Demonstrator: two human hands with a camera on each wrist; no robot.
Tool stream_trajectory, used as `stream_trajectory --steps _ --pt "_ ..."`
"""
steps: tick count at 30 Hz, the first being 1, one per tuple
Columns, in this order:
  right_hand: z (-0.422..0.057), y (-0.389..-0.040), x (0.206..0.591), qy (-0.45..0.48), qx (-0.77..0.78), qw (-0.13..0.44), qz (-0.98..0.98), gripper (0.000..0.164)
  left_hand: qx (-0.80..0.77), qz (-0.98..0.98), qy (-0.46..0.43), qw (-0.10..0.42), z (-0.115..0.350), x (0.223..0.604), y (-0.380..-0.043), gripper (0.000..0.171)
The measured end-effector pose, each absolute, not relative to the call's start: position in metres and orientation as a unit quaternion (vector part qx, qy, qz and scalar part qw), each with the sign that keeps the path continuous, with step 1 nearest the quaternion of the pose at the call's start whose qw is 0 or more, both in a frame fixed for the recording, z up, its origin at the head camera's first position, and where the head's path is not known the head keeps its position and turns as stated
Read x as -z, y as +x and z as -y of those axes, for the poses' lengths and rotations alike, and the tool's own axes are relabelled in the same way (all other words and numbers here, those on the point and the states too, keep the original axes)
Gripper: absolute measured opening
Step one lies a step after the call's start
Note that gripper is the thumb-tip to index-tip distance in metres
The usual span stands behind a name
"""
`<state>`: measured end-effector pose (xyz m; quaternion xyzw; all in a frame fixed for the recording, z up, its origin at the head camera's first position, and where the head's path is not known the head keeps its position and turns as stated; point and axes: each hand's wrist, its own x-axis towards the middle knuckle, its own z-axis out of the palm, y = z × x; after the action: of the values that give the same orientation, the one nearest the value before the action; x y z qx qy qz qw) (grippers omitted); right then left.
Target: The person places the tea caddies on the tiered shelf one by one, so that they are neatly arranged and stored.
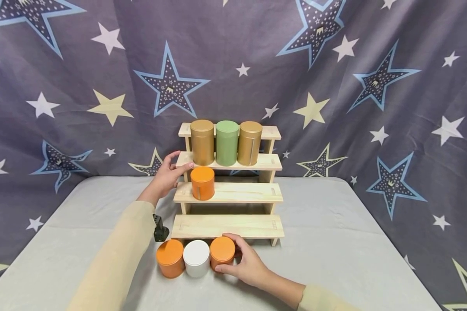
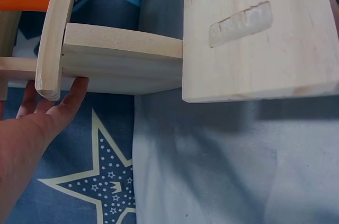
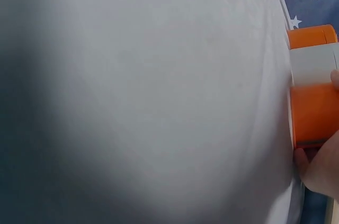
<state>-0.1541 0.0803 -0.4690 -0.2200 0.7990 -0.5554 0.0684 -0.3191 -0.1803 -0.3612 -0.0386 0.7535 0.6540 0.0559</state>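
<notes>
A stepped wooden display stand (image 1: 233, 224) stands against the backdrop. My left hand (image 1: 169, 176) holds the left end of its second board from the top, thumb near the left gold tin; in the left wrist view fingertips (image 2: 79, 89) touch the wood. On that board stand a gold tin (image 1: 202, 144), a green tin (image 1: 227, 144) and another gold tin (image 1: 250, 144). A short orange tin (image 1: 203, 185) sits one board lower. In front of the stand, my right hand (image 1: 249, 263) grips the rightmost orange tin (image 1: 222, 250), beside a white tin (image 1: 196, 257) and another orange tin (image 1: 170, 259).
The stand and the front tins rest on a pale cloth-covered table (image 1: 334, 242). Behind hangs a grey curtain (image 1: 233, 95) with a star pattern. A small black object (image 1: 161, 229) shows beside the left sleeve.
</notes>
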Motion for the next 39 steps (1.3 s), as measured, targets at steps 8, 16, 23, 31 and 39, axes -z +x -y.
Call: stream_trajectory --steps 8,16,23,31,39 --pt "-0.081 -0.15 0.466 -0.208 0.562 0.08 -0.797 0.073 -0.653 -0.754 -0.034 0.06 0.181 0.364 -0.32 0.091" --pt "-0.089 -0.148 0.459 -0.206 0.544 0.064 -0.811 0.072 -0.654 -0.753 -0.034 0.063 0.181 0.364 -0.319 0.09" --pt "-0.098 -0.148 0.444 -0.202 0.534 0.059 -0.819 0.074 -0.658 -0.749 -0.031 0.072 0.179 0.355 -0.312 0.087" --pt "-0.105 -0.153 0.422 -0.208 0.526 0.036 -0.824 0.076 -0.658 -0.749 -0.037 0.071 0.181 0.357 -0.316 0.086" --pt "-0.113 -0.164 0.405 -0.212 0.528 -0.001 -0.822 0.074 -0.656 -0.75 -0.034 0.079 0.176 0.343 -0.306 0.084"
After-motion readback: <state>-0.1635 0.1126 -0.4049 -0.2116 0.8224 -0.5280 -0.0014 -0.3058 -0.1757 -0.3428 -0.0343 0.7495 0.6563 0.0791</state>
